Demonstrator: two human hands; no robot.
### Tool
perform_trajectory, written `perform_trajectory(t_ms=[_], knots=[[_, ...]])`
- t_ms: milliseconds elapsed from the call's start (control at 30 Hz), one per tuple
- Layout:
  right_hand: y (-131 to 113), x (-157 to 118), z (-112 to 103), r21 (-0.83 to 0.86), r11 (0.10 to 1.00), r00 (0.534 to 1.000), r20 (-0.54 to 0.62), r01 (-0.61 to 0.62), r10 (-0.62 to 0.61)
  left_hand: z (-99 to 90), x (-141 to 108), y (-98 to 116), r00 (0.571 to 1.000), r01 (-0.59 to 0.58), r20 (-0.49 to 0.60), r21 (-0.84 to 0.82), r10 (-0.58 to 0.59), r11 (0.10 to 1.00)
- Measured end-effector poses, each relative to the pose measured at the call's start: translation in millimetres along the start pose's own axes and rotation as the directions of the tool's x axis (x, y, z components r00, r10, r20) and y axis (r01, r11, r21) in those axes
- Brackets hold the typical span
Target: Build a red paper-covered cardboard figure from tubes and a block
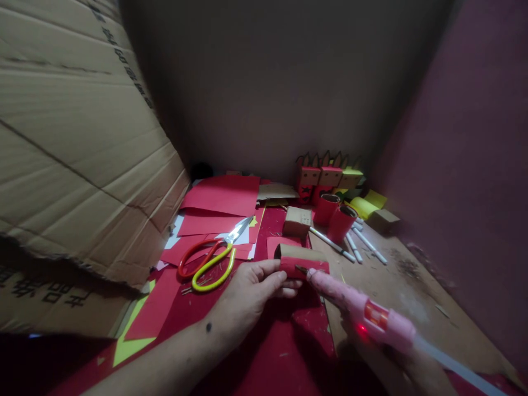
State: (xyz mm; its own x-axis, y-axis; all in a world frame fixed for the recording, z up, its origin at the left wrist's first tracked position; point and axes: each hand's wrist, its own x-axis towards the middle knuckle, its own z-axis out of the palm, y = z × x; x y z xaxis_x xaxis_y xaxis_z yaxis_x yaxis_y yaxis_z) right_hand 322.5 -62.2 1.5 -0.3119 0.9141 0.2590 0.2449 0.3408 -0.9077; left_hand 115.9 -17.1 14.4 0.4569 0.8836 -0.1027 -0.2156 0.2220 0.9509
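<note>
My left hand [258, 289] pinches the left end of a cardboard tube [303, 253] partly covered in red paper. My right hand [377, 352] is wrapped round a pink glue gun [342, 291] with a red light glowing on it. The gun's dark tip meets or nearly meets the red paper on the tube's near side. A pale glue stick [454, 366] sticks out of the gun's back end. Most of my right fingers are hidden under the gun. Left of the tube lie scissors [212, 264] with one red and one yellow handle loop.
Red paper sheets [223, 195] lie at the back left beside a tall cardboard sheet [82, 137]. Behind the tube stand a small cardboard box [297, 220], two red tubes [340, 224] and decorated figures [330, 176]. White sticks [369, 245] rest on the brown board [412, 297].
</note>
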Motion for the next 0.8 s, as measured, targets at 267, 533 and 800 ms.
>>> perform_trajectory(t_ms=[267, 533, 800], knots=[[7.2, 0.7, -8.7, 0.054, 0.998, 0.998, 0.062, -0.032, 0.029, -0.9, -0.8, -1.6, 1.000, -0.005, 0.014, -0.001, 0.005, 1.000], [25.5, -3.8, -32.3, 0.071, 0.997, 0.975, 0.224, 0.000, -0.016, -3.0, -0.4, -2.3, 1.000, -0.001, 0.011, 0.036, 0.001, 0.999], [38.7, -8.7, -40.3, 0.096, 0.995, 0.968, 0.250, -0.017, -0.007, -6.5, 1.1, -6.7, 1.000, -0.003, 0.019, 0.039, 0.003, 0.999]])
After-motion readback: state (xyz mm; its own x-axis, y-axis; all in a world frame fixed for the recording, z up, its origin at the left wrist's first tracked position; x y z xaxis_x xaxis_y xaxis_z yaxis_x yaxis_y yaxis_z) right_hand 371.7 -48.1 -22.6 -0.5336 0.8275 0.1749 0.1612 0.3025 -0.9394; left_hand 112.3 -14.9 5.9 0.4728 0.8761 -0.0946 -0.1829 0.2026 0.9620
